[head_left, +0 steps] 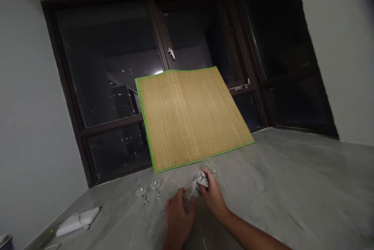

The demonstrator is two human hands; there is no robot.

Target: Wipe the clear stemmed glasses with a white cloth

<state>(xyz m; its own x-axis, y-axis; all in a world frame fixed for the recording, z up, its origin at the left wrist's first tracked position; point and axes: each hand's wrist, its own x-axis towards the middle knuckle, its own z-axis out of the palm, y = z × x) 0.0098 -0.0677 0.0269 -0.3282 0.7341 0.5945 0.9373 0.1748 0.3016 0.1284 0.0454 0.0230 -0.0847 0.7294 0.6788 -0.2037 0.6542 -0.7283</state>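
Note:
My left hand (177,217) is closed round a clear stemmed glass (188,196), held low over the grey floor (277,187). My right hand (212,195) grips a crumpled white cloth (201,180) pressed at the mouth of that glass. Two more clear stemmed glasses (141,191) (155,185) stand on the floor just left of my hands. Another glass (208,161) stands beyond my right hand, by the mat's lower edge.
A bamboo mat (189,113) with green edging leans against a dark window (117,78). A folded white cloth (77,222) lies on the floor at the lower left. White walls flank the window on both sides.

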